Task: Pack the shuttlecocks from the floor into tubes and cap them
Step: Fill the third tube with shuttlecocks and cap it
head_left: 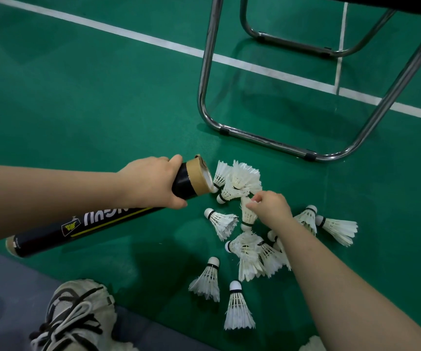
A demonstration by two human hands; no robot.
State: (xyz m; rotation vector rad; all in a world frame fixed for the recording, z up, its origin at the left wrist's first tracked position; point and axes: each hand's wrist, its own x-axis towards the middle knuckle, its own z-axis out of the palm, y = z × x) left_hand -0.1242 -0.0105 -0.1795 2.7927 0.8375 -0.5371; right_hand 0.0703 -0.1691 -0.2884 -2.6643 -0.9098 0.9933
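Just left of the right hand (272, 207), whose fingers pinch a shuttlecock (248, 215) by its feathers, gapes the tube (115, 219), gripped by the left hand (151, 183); the cork hangs below those fingers, pointing away from the mouth.

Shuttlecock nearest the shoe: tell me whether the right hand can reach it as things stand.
Probably yes. That shuttlecock lies alone on bare floor beside the right forearm, nothing covering it. But the right hand pinches another shuttlecock, so it must release that first.
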